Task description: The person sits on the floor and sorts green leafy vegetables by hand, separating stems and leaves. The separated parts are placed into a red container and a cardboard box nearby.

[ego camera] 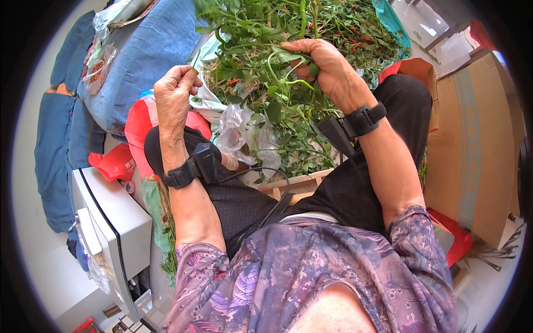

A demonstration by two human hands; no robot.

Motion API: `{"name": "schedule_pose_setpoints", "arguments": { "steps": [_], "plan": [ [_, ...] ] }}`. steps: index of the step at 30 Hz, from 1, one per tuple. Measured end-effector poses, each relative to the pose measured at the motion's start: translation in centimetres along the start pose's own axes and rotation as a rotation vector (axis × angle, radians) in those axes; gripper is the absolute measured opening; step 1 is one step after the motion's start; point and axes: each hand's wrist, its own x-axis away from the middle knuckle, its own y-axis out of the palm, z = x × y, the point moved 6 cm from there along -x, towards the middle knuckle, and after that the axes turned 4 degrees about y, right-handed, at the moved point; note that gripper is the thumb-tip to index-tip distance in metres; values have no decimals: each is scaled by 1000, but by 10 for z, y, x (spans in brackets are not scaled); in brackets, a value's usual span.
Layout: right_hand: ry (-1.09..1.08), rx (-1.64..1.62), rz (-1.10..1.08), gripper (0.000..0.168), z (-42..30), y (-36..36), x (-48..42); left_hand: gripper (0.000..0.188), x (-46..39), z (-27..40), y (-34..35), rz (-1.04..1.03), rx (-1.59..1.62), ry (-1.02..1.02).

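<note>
My right hand [333,73] grips an uprooted, leafy chili pepper plant [275,79] above a heap of the same plants. Slim green chili peppers [303,18] hang among its leaves, and a pale green one [300,83] curves below my fingers. Left of the plant, my left hand [175,89] is raised with thumb and fingers pinched on a thin green piece [195,58]; whether it is a stem or a pepper I cannot tell. The heap of pepper plants [354,29] spreads before me, with red chilies scattered in it.
Crumpled clear plastic bags [239,129] lie by my left knee, near a red bag [139,118]. A blue-covered seat [145,54] stands far left, and a white cabinet [125,216] nearer. To the right is a large cardboard box [466,145]. A wooden frame [295,180] sits between my legs.
</note>
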Motion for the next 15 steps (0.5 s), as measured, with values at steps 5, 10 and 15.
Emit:
{"name": "schedule_pose_setpoints", "arguments": {
  "steps": [5,10,15],
  "plan": [
    [-10,-49,-55,9,-4,-2,-2,9,15,-13,39,-142,182,-209],
    [-7,-124,-21,13,-8,0,-2,13,26,-17,82,-207,387,-356],
    [66,-128,-78,10,-5,1,-4,15,33,-23,111,-230,487,-430]
  ]
}}
